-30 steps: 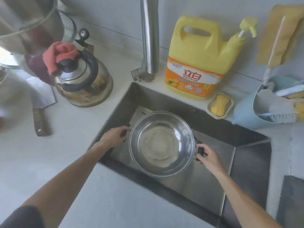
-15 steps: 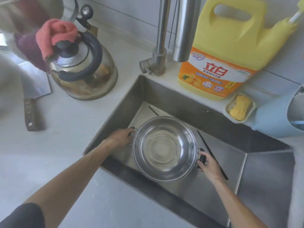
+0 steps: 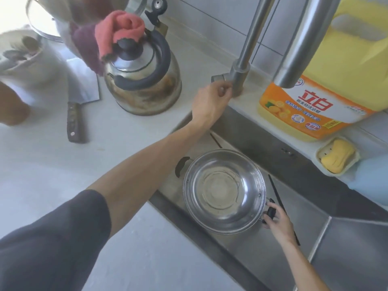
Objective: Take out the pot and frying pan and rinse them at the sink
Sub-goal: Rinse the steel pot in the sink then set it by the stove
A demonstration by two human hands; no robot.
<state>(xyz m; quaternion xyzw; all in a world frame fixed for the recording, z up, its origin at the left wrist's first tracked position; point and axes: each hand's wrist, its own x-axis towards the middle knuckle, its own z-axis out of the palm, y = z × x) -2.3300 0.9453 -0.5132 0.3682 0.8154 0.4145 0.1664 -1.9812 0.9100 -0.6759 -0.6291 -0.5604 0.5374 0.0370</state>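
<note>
A shiny steel pot (image 3: 223, 191) with two black handles sits in the steel sink (image 3: 273, 143), empty inside. My right hand (image 3: 277, 219) grips its right handle. The pot's left handle (image 3: 181, 165) is free. My left hand (image 3: 210, 101) reaches up to the base of the tap (image 3: 241, 70), its fingers curled just under the tap's lever (image 3: 218, 77). Whether they touch the lever I cannot tell. The spout end (image 3: 287, 78) hangs above the sink's back edge. No water is running. No frying pan is in view.
A steel kettle (image 3: 142, 80) with a pink cloth (image 3: 117, 34) on it stands left of the tap. A cleaver (image 3: 79, 101) lies further left. A yellow detergent jug (image 3: 327, 91) and a soap dish (image 3: 338, 158) stand behind the sink. Black chopsticks (image 3: 279, 202) lie in the sink.
My left hand let go of the pot's left handle and rose to the tap's lever. The right hand kept hold of the right handle. The view shifted closer.
</note>
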